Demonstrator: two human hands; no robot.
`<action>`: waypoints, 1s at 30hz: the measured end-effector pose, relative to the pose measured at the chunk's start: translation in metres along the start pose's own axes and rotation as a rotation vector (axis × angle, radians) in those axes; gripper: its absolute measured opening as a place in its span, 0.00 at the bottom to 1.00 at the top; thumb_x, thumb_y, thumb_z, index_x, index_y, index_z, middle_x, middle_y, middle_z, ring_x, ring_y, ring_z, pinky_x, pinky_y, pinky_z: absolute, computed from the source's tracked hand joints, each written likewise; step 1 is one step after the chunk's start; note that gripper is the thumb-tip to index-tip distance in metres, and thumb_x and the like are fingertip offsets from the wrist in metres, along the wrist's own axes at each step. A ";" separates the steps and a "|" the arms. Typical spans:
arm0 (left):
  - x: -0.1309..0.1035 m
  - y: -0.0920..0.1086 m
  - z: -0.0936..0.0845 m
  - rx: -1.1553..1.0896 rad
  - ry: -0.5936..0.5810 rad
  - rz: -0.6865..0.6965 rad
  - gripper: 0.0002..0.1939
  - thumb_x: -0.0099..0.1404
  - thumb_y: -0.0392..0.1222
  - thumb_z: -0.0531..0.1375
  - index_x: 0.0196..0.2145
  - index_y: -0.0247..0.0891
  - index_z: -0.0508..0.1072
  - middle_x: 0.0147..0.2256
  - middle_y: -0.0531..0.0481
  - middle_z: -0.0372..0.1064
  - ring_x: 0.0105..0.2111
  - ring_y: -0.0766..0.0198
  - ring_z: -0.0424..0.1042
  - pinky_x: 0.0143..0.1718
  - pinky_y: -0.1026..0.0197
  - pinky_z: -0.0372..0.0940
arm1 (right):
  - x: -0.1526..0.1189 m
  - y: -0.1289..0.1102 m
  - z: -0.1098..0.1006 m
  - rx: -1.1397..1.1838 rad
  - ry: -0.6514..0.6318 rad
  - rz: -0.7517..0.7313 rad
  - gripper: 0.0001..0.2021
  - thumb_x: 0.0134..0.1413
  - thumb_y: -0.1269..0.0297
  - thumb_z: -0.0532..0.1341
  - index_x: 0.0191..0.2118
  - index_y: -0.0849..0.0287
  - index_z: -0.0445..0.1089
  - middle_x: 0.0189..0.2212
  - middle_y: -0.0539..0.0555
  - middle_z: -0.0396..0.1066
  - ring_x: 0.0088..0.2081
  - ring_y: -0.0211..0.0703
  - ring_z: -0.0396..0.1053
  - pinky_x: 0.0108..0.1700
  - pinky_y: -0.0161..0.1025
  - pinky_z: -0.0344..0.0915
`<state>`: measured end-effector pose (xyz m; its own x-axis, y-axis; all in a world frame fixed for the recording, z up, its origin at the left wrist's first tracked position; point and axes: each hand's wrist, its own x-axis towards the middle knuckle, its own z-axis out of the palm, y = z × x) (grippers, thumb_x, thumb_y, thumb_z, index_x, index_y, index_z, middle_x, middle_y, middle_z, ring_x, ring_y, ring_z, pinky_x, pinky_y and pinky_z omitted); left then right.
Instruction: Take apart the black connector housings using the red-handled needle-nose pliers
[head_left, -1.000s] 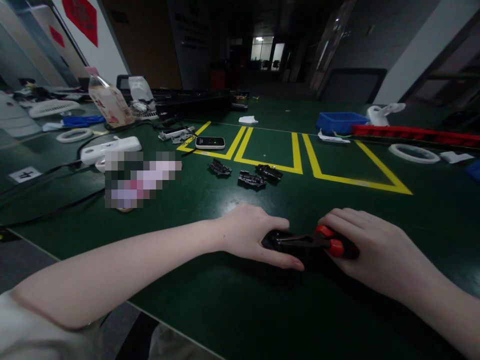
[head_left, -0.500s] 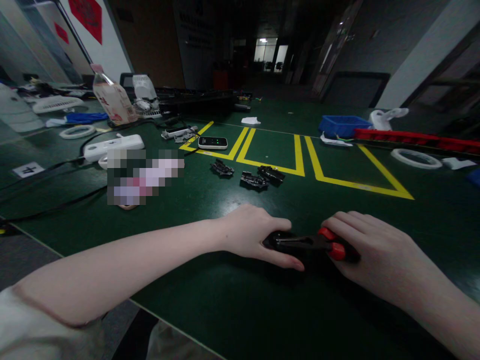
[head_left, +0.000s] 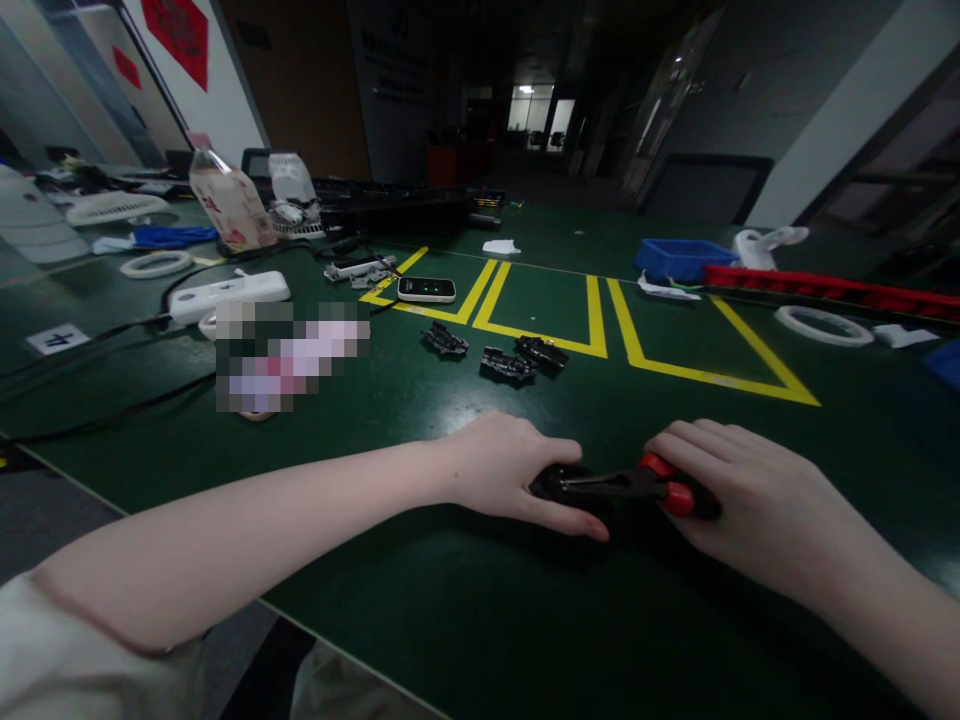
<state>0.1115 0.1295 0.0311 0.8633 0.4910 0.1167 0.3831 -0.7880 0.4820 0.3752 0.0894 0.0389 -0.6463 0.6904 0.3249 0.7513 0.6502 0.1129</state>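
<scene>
My right hand [head_left: 750, 500] is closed around the red-handled pliers [head_left: 679, 497], whose dark head points left. Fingers of my left hand [head_left: 502, 465] are closed about a shiny black part [head_left: 553, 482] at the head of the pliers. Its shape is mostly hidden in my grip, and dark on dark I cannot tell exactly where it meets the jaws. Beyond my hands, three small black plastic parts lie on the green tabletop: one [head_left: 444, 339] on the left, one [head_left: 508, 364] in front, and one [head_left: 543, 351] close beside it.
Yellow tape outlines [head_left: 634, 350] mark the table behind the parts. A white device with green lights [head_left: 426, 289], a power strip [head_left: 229, 297] and a bottle [head_left: 232, 205] stand left. Towards the right are a blue bin [head_left: 682, 260], a red strip [head_left: 825, 285] and a white ring [head_left: 823, 325].
Both hands keep their grip on the pliers and the black part, with barely any movement. The view has turned very slightly.
</scene>
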 end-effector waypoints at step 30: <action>0.002 -0.001 0.002 0.024 0.020 -0.006 0.26 0.63 0.68 0.59 0.32 0.39 0.66 0.21 0.59 0.62 0.19 0.69 0.61 0.21 0.66 0.49 | -0.001 -0.001 0.006 -0.020 0.016 -0.001 0.10 0.45 0.66 0.56 0.37 0.54 0.66 0.33 0.56 0.71 0.30 0.49 0.70 0.29 0.43 0.68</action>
<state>0.1130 0.1306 0.0294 0.8543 0.5028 0.1316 0.3959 -0.7935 0.4621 0.3750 0.0899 0.0326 -0.6447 0.6846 0.3401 0.7535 0.6440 0.1320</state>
